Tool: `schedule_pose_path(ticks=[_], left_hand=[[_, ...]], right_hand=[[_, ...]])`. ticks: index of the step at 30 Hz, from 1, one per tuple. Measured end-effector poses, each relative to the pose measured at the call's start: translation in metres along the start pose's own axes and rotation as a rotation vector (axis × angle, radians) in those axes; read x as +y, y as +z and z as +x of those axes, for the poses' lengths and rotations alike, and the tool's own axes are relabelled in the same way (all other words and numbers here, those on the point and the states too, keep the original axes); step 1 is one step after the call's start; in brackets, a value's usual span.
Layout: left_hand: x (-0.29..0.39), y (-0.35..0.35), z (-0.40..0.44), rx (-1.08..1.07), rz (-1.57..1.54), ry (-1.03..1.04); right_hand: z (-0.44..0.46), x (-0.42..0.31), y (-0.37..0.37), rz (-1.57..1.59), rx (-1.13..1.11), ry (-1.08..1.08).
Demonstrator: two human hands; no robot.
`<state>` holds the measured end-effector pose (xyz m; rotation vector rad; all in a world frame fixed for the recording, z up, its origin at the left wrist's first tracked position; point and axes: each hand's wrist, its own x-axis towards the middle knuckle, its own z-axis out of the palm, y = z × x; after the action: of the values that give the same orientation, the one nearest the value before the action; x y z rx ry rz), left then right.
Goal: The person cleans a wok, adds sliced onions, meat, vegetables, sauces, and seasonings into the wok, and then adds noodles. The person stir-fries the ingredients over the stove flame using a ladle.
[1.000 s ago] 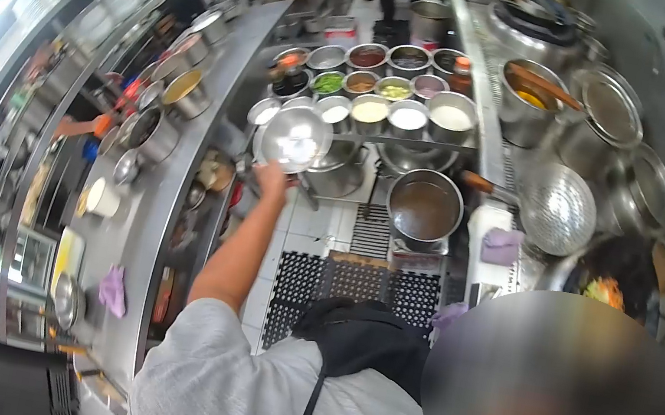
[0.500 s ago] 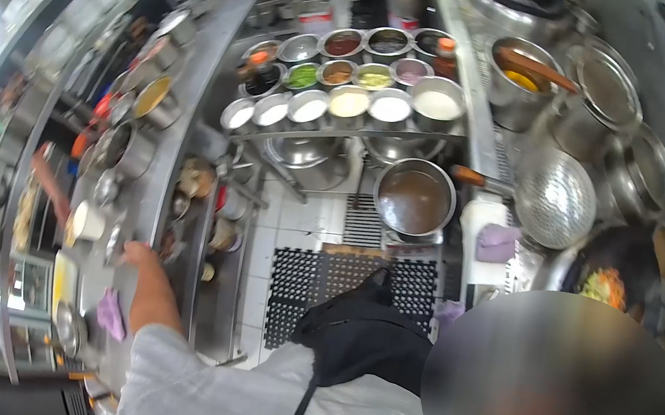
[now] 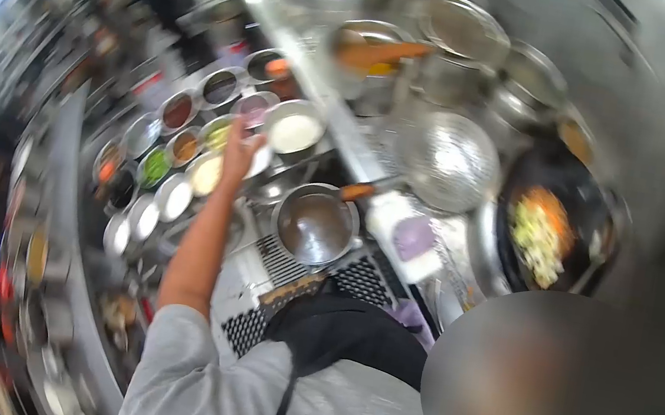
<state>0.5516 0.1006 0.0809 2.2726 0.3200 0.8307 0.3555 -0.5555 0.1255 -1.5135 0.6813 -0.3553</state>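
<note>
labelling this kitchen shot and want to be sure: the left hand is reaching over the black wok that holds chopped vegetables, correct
No. In the head view, the left hand is over the metal ingredient pots; the black wok does hold chopped vegetables.

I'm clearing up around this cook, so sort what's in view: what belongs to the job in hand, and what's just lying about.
Likely part of the job:
ingredient pots, with the left hand over them
black wok
chopped vegetables in it

Apparently just lying about:
purple cloth
round metal utensil with a wooden handle
</note>
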Motion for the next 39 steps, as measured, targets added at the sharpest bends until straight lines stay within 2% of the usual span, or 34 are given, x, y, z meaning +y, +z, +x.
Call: schedule_pose_path(ticks=[1,2,3,5,6,7,8,10,12,13,15,16,18,19,20,22,24,25,26,27,29,31,33,35,37,38,39], left_hand=[[-0.047,0.035,0.035,0.056,0.080,0.228],[-0.059,0.050,0.067,-0.145,0.091,0.035],[-0.043,0.055,0.094,-0.268,0.037,-0.109],[-0.042,0.074,0.123,-0.221,0.054,0.035],[-0.037,0.077,0.132,-0.280,0.014,0.182],[-0.079,0.117,0.150,-0.283,-0.104,0.093],[-0.119,0.156,0.167,-0.276,-0.223,0.004],[-0.127,0.156,0.171,-0.200,-0.264,-0.090],[-0.078,0.147,0.154,-0.140,-0.381,-0.225],[-0.073,0.151,0.153,-0.147,-0.391,-0.222],[-0.066,0.149,0.148,-0.088,-0.219,-0.286],[-0.060,0.147,0.148,-0.086,-0.103,-0.267],[-0.059,0.148,0.146,-0.053,-0.175,-0.250],[-0.064,0.148,0.144,-0.018,-0.243,-0.236],[-0.090,0.154,0.152,0.058,-0.171,-0.123],[-0.056,0.119,0.149,0.069,-0.175,-0.117],[-0.003,0.072,0.147,0.118,-0.109,-0.109],[0.006,0.057,0.154,0.126,-0.107,-0.103],[0.014,0.043,0.158,0.148,-0.238,-0.020],[0.022,0.027,0.163,0.170,-0.367,0.065],[0.059,-0.012,0.163,0.136,-0.419,0.134],[0.092,-0.042,0.162,0.193,-0.343,0.173],[0.122,-0.067,0.158,0.211,-0.337,0.135],[0.144,-0.075,0.150,0.219,-0.328,0.098],[0.165,-0.075,0.145,0.058,-0.863,0.099],[0.174,-0.076,0.142,0.006,-0.897,0.101],[0.182,-0.077,0.138,0.010,-0.891,0.105]], right_hand=[[-0.013,-0.004,0.009,0.110,0.082,-0.026],[-0.019,-0.002,0.004,0.135,0.027,-0.085],[-0.038,-0.038,0.020,0.188,0.095,-0.061],[-0.042,-0.074,0.000,0.091,-0.054,0.072],[-0.034,-0.078,-0.022,-0.086,-0.071,0.069],[-0.041,-0.098,-0.022,-0.154,-0.026,0.046],[-0.060,-0.110,-0.044,-0.481,-0.031,-0.031],[-0.081,-0.128,-0.058,-0.815,-0.079,-0.101],[-0.105,-0.146,-0.059,-1.198,-0.192,-0.244],[-0.106,-0.148,-0.057,-1.201,-0.179,-0.241],[-0.105,-0.150,-0.049,-1.225,-0.235,-0.222],[-0.097,-0.149,-0.039,-1.199,-0.242,-0.228],[-0.062,-0.114,-0.031,-1.194,-0.204,-0.157],[-0.046,-0.104,-0.020,-1.148,-0.167,-0.227],[-0.031,-0.093,-0.013,-1.100,-0.133,-0.294],[0.009,-0.052,-0.021,-1.036,-0.064,-0.301],[0.029,-0.049,-0.022,-0.965,0.007,-0.310],[0.029,-0.063,-0.016,-0.726,0.015,-0.116],[0.033,-0.071,-0.013,-0.485,0.018,0.072],[0.043,-0.070,-0.015,-0.479,0.010,0.066],[0.068,-0.065,-0.018,-0.253,0.050,0.036],[0.092,-0.066,-0.013,-0.304,0.031,0.044],[0.116,-0.061,-0.006,-0.021,-0.074,0.120],[0.119,-0.065,0.003,0.038,-0.165,0.128],[0.114,-0.075,0.003,-0.072,-0.325,0.079],[0.106,-0.080,0.001,-0.208,-0.347,0.004],[0.093,-0.085,-0.003,-0.203,-0.354,0.003]])
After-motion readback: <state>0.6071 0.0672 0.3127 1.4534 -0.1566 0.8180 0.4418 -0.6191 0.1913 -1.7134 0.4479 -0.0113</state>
